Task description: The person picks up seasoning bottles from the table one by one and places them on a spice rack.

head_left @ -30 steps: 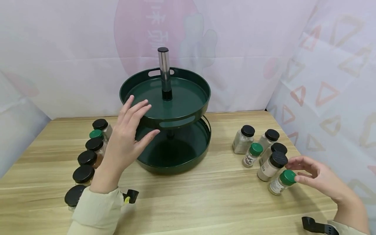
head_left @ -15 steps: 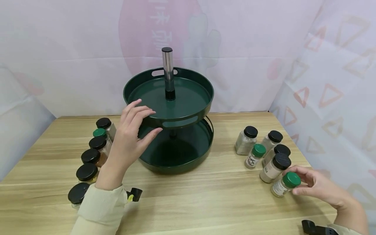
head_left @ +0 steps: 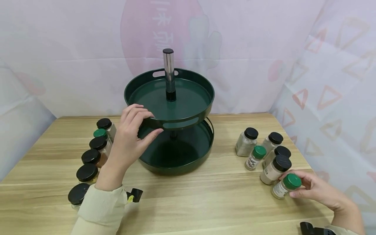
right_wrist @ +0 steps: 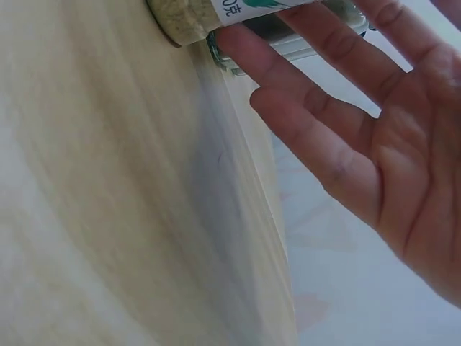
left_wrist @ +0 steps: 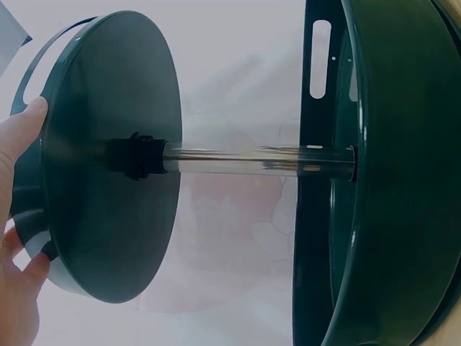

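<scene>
A dark green two-tier round tray stand stands mid-table, a metal post rising from its upper tray. My left hand grips that tray's near-left rim, fingers over the edge and thumb below. In the left wrist view the thumb and fingertips meet the tray's edge. At the right, my right hand holds a small green-capped spice jar, its thumb on the near side and fingers behind. The right wrist view shows fingers against the labelled jar; its cap is out of that view.
Beside the held jar stand several spice jars, including a black-capped one and another green-capped jar. A row of jars lines the left, partly behind my left arm. The lower tray rests on the wooden table. Cloth hangs behind.
My left fingers have lowered from above the upper tray onto its rim. The right hand has closed in around the green-capped jar. The camera view has shifted slightly.
</scene>
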{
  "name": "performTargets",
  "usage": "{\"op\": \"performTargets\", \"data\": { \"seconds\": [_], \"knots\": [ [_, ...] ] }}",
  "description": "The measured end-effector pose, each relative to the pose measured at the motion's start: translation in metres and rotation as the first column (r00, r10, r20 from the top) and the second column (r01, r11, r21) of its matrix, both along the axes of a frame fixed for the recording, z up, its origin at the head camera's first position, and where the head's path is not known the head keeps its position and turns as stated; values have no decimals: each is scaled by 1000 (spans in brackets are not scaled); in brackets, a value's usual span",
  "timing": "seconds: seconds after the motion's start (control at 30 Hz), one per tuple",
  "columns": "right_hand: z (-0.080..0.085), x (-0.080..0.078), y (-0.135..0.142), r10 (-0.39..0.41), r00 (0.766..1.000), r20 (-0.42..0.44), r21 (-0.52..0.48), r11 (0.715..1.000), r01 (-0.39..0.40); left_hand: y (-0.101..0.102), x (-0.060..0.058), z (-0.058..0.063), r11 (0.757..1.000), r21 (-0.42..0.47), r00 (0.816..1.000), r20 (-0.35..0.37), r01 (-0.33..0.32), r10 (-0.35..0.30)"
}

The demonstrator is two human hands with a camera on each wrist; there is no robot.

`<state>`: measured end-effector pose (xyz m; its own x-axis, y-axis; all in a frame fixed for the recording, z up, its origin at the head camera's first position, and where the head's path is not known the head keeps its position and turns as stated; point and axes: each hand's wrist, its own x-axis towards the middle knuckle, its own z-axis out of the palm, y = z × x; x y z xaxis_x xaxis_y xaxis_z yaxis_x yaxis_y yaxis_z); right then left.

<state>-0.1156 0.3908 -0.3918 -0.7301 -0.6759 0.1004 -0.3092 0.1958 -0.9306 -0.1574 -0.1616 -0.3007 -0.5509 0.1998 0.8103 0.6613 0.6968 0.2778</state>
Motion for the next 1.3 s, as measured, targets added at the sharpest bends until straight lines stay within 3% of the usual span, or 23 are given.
{"op": "performTargets", "data": {
  "seconds": [0.23, 0.63, 0.93, 1.1, 1.3],
  "knots": [
    [-1, 1, 2, -28, 1000, 4, 14, 1000, 28, 2, -1, -1, 999, 34, 1000, -9, 19, -18],
    [-2, 5, 4, -192, 981, 18, 91, 978, 190, 0, -1, -2, 1000, 18, 1000, 11, 7, -7],
    [2, 6, 3, -266, 964, 14, 43, 963, 265, -2, -1, -5, 1000, 23, 1000, 12, 0, 0],
    [1, 6, 2, -351, 936, 13, 50, 936, 350, -2, -1, -6, 1000, 24, 1000, 16, 0, -1],
    [0, 7, 3, -380, 924, 31, -79, 921, 382, -1, -2, -6, 1000, 29, 1000, 14, 11, -11]
  ]
}}
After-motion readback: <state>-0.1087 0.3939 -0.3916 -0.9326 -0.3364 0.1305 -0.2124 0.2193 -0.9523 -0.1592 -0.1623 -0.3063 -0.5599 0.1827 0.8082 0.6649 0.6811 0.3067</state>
